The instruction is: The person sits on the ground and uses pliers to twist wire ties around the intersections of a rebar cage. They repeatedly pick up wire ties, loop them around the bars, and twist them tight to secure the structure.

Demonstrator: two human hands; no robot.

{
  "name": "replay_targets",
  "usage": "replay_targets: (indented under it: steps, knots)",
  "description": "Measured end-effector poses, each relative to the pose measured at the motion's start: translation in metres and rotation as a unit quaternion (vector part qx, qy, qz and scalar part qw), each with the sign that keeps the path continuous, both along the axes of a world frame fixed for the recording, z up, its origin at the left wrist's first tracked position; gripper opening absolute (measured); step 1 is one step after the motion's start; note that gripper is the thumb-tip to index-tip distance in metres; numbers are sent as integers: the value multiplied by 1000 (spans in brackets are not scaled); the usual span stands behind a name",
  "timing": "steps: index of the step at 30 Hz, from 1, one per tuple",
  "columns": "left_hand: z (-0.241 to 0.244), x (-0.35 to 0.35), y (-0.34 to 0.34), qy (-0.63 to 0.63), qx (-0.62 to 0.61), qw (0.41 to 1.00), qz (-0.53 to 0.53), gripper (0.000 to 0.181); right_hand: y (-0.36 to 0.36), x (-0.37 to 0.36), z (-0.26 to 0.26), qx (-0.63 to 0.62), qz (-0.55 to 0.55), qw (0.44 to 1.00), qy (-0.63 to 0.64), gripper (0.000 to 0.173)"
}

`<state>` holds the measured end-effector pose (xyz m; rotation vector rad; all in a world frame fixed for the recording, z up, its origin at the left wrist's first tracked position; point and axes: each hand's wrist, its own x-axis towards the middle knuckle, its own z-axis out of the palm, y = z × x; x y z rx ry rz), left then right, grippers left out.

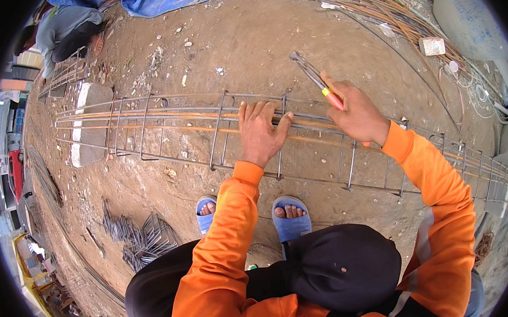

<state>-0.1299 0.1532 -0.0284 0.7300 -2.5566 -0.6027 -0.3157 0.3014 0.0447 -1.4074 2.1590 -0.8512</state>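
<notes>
A long rebar cage [181, 114] of lengthwise steel bars and bent stirrups lies across in front of me, above the ground. My left hand [261, 129] grips its upper bars, fingers curled over them and thumb beside a stirrup [279, 165]. Held in my right hand [358, 113] is a pair of end-cutting pincers [312, 72] with red and yellow handles. Their jaws point away from me, over the dirt beyond the cage and apart from the bars. The right wrist is above the cage's far-side bar.
Concrete blocks [93, 140] [497, 207] support the cage ends. Loose stirrups [143, 241] lie at front left. A rebar bundle [380, 18] and coiled wire [481, 94] are at right. Another person [69, 32] crouches at far left by a second cage [70, 76]. A blue tarp [174, 0] lies behind.
</notes>
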Motion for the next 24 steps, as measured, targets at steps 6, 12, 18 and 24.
replay_targets:
  steps: [6, 12, 18, 24]
  knots:
    - [-7, 1, 4, 1, -28, 1000, -5, 39, -4, 7, 6, 148, 46, 986, -54, 72]
    - [-11, -2, 3, 8, -25, 1000, -13, 39, 2, -2, 6, 142, 120, 981, -50, 72]
    - [-8, -2, -3, 2, -24, 1000, -18, 40, 0, 7, 15, 216, 70, 967, -112, 71]
    - [-10, -9, -2, 22, -36, 999, -33, 39, 9, 2, 8, 125, 130, 980, -88, 71]
